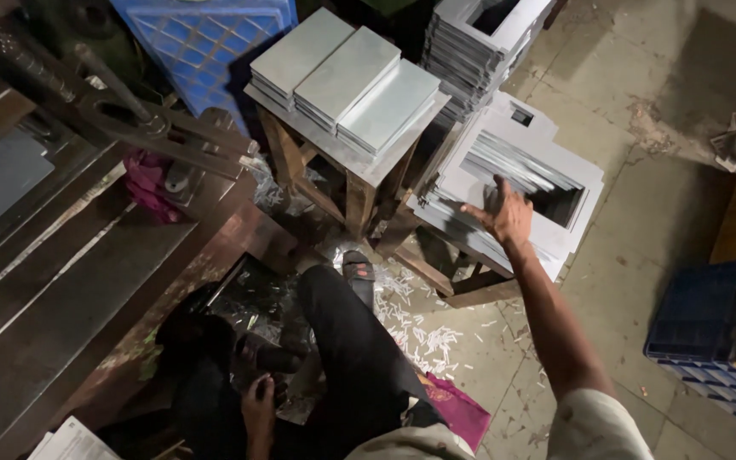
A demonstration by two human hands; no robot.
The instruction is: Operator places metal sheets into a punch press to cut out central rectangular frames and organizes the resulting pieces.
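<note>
Right hand (507, 215): fingers spread wide, flat on the stack of cut-out metal sheets (555, 162). Left hand (259, 405): low by the knee, fingers' grip unclear.

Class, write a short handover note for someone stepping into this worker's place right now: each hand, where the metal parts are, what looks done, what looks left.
Right hand: open, stretched out over the stack of cut-out metal sheets, touching or just above its near edge.
Left hand: low by the lap, fingers curled; whether it holds anything is unclear.
Three piles of plain rectangular plates sit on the wooden stool.
Done: metal offcuts litter the floor.
Left: no sheet lifted yet.
</note>
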